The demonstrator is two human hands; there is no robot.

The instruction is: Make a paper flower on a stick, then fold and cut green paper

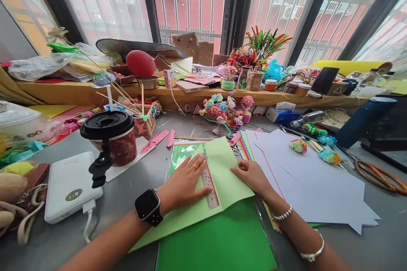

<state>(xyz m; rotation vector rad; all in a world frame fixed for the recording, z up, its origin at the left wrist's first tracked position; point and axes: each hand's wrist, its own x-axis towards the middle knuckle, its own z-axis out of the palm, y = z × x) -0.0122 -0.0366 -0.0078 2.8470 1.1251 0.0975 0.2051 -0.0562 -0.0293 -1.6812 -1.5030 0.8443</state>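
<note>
Toward the tabletop's (117,197) near edge, apparently folding light green paper (224,156) along a ruler (208,175): pressing with flattened, slightly parted fingers of the left hand (184,184); clamping the paper in fingers of the right hand (252,177). Probably calls for keeping the ruler steady. Cannot see the ruler's covered edge or, farther off, all of the scissors (236,151).

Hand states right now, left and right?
Left hand: open, laid flat across the ruler on light green paper.
Right hand: closed, pinching the light green paper's edge.

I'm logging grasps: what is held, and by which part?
The right hand pinches the light green paper by its right edge; the left hand presses the ruler onto it.
</note>
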